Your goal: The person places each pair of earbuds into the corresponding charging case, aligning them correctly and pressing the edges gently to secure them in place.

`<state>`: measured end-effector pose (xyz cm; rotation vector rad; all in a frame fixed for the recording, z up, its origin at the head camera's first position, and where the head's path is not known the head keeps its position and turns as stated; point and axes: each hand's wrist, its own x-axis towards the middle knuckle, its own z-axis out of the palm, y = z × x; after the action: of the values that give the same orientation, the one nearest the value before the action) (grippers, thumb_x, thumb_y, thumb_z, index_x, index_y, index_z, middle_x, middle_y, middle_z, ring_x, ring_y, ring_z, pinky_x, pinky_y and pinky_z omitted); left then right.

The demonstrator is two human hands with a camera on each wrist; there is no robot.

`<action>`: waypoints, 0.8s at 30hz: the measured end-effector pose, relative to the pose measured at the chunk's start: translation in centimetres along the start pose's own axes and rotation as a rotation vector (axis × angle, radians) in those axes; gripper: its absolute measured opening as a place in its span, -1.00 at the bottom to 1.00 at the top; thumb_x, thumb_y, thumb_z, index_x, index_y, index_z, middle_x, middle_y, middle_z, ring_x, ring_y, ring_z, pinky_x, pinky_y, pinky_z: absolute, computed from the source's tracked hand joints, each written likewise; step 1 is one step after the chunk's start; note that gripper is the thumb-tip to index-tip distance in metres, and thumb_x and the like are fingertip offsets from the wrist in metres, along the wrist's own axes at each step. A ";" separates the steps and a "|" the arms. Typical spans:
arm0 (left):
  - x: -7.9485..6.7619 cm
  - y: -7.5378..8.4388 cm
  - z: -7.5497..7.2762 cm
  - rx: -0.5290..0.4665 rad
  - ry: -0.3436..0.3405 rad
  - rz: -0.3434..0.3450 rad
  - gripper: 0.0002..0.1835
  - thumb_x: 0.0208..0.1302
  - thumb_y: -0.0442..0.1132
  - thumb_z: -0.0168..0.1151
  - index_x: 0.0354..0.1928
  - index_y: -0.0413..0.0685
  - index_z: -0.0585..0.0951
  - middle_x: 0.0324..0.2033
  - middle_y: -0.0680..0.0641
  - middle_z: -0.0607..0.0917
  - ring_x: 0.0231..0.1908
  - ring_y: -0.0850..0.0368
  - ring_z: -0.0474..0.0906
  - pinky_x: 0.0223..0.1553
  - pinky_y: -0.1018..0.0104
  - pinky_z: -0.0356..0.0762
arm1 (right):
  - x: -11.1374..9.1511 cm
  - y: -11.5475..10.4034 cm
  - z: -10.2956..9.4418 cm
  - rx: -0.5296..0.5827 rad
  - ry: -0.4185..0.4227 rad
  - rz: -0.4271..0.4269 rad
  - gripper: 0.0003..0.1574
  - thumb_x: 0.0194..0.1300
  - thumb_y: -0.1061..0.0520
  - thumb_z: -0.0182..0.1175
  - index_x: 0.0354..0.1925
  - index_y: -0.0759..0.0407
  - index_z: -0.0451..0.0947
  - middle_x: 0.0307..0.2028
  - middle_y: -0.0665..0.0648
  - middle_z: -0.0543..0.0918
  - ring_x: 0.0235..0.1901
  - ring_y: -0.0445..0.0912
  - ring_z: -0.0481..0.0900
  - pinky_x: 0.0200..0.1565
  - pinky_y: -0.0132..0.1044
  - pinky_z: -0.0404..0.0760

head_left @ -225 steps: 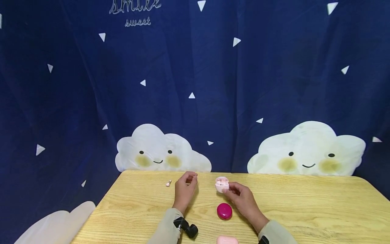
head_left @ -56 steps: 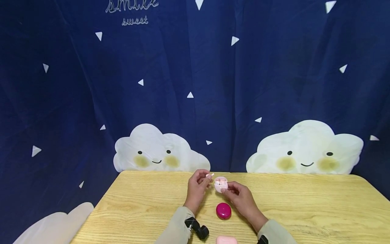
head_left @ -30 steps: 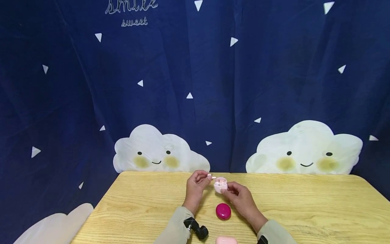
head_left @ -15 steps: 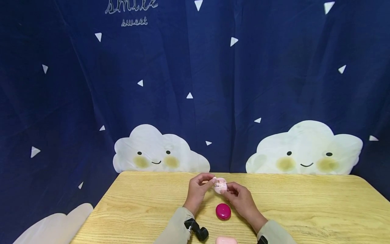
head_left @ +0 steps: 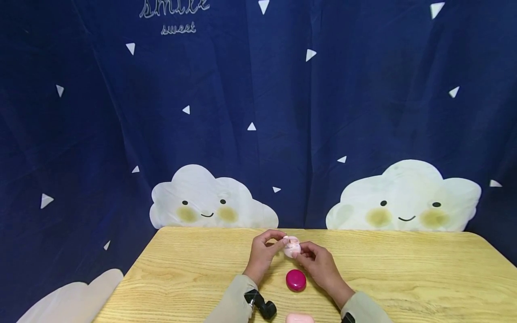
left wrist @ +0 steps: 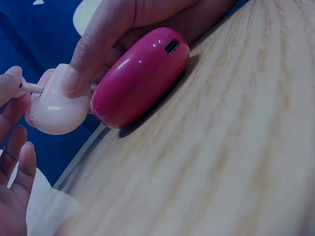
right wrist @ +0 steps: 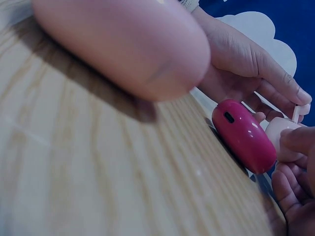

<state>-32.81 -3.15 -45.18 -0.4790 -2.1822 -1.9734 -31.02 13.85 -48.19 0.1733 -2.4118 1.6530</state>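
Note:
In the head view my left hand (head_left: 264,253) pinches a pale pink earbud between thumb and fingertip at the left side of a round, pale pink earbud case (head_left: 292,252). The left wrist view shows the stem of the earbud (left wrist: 33,88) pointing into the opening of the case (left wrist: 58,110). My right hand (head_left: 321,264) grips this case from the right, thumb across its front, lid up. Directly in front of it on the table lies a shut magenta case (head_left: 296,280), its charging port visible in the left wrist view.
Near the front of the wooden table (head_left: 181,278) lies another pink case (head_left: 300,318), cut off by the head view's lower edge and large in the right wrist view. A dark blue curtain (head_left: 282,112) with clouds hangs behind the table's far edge.
The earbud seen lying on the table at the left is gone from there. My left hand has moved right with an earbud, turned it and brought its stem to the case; my right hand keeps its hold.

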 end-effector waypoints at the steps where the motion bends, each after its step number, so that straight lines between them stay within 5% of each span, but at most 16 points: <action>1: 0.0 0.0 0.0 0.000 -0.002 0.002 -0.76 0.06 -0.21 0.31 -0.24 -0.18 0.64 -0.30 -0.05 0.64 -0.22 0.14 0.49 -0.21 0.24 0.43 | 0.0 0.0 0.0 -0.002 0.000 -0.001 -0.79 -0.02 0.09 0.35 -0.32 0.04 0.61 -0.49 -0.02 0.56 -0.46 -0.17 0.48 -0.40 -0.43 0.48; 24: -0.2 0.3 0.1 -0.001 -0.030 0.020 -0.75 0.07 -0.22 0.29 -0.22 -0.22 0.64 -0.30 -0.08 0.64 -0.19 0.05 0.49 -0.27 0.34 0.47 | -0.1 -0.1 0.0 -0.005 -0.004 -0.018 -0.80 -0.01 0.12 0.35 -0.32 0.02 0.61 -0.51 -0.04 0.56 -0.47 -0.18 0.48 -0.41 -0.43 0.49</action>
<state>-32.47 -3.09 -44.99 -0.5318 -2.1853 -1.9703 -30.93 13.85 -48.10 0.1976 -2.4096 1.6405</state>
